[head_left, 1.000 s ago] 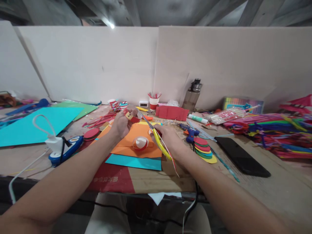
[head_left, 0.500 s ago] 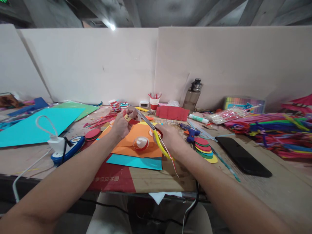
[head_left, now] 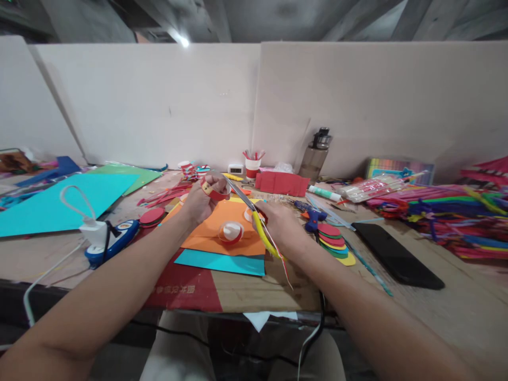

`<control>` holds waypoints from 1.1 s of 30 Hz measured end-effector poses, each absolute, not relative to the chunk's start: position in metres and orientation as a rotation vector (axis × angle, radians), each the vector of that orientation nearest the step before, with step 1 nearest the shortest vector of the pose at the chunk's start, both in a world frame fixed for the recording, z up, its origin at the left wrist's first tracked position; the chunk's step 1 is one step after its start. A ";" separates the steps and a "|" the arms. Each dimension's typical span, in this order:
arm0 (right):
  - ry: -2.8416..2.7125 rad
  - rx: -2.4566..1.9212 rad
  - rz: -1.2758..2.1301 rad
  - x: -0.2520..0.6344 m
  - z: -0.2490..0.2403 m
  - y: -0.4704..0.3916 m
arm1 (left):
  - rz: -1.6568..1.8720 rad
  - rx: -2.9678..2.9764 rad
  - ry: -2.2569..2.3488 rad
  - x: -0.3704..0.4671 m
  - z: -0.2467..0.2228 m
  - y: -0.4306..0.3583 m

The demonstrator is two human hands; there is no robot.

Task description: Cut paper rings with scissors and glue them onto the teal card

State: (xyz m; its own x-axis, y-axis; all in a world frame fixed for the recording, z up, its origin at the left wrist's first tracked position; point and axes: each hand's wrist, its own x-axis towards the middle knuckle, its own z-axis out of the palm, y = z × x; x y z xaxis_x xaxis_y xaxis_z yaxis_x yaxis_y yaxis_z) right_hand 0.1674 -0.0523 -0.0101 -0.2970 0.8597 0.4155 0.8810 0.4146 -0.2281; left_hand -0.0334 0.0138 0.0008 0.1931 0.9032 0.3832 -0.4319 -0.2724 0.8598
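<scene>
My left hand [head_left: 198, 203] is closed on a curled red paper strip [head_left: 216, 194], which loops out to the right of its fingers. My right hand [head_left: 278, 222] grips a pair of scissors [head_left: 260, 233] with yellow handles. Their blades point up and left and end close to the red strip. A thin red-and-white strip [head_left: 284, 267] hangs down beside the scissor handles. Below both hands lie orange sheets [head_left: 202, 233] over a turquoise sheet [head_left: 220, 263]. On the orange paper sits a small white piece [head_left: 231, 231] ringed by a red-and-white band.
Right of my hands lie a blue glue gun [head_left: 315, 216], stacked coloured discs [head_left: 331, 242] and a black phone [head_left: 397, 256]. A bottle [head_left: 315, 156] and a cup of sticks [head_left: 253, 166] stand at the back. To the left are red discs [head_left: 152, 217] and a blue-and-white power strip [head_left: 123, 238].
The view has shifted very slightly. My left hand and the red strip hold nearly the same place, and the scissors stay close to the strip.
</scene>
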 end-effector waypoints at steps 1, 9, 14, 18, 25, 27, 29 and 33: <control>-2.199 -1.476 -0.056 0.168 -0.010 -0.052 | 1.408 1.266 0.519 -0.034 0.001 0.014; -2.201 -1.496 -0.112 0.169 -0.011 -0.052 | 1.555 1.292 0.511 -0.036 0.002 0.016; -2.212 -1.467 -0.162 0.170 -0.012 -0.053 | 1.438 1.365 0.477 -0.037 0.000 0.018; -2.222 -1.500 -0.177 0.170 -0.010 -0.054 | 1.420 1.364 0.483 -0.038 -0.002 0.018; -2.229 -1.510 -0.159 0.168 -0.006 -0.056 | 1.405 1.355 0.463 -0.038 -0.001 0.017; -2.232 -1.524 -0.150 0.168 -0.006 -0.056 | 1.399 1.360 0.466 -0.039 0.000 0.017; -2.234 -1.533 -0.153 0.168 -0.006 -0.056 | 1.385 1.380 0.478 -0.039 0.000 0.017; -2.232 -1.520 -0.143 0.169 -0.006 -0.055 | 1.367 1.387 0.515 -0.040 0.001 0.016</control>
